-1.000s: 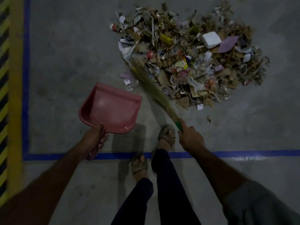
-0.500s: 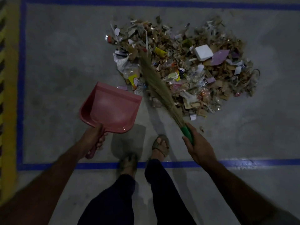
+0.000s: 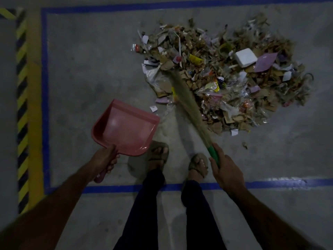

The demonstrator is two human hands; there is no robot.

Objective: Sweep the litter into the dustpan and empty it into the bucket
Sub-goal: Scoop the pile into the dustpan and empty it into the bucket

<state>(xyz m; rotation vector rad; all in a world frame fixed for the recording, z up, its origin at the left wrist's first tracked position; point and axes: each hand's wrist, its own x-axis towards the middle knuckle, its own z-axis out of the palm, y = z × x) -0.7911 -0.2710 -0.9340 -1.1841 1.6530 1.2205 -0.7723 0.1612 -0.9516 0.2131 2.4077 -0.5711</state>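
step: sweeping start | left hand [image 3: 103, 159] grips empty dustpan [image 3: 126, 130] | right hand [image 3: 225, 170] grips broom [image 3: 187, 103] | litter [image 3: 234, 83] at 1 o'clock, bucket unseen | next: likely lower pan, draw litter toward 7

The heap of torn cardboard and paper litter [image 3: 225, 80] lies on the grey concrete floor [image 3: 90, 69], ahead and right of the pink plastic dustpan [image 3: 124, 129]; the straw broom with a green handle [image 3: 189, 109] reaches from the right into the heap's near-left edge.
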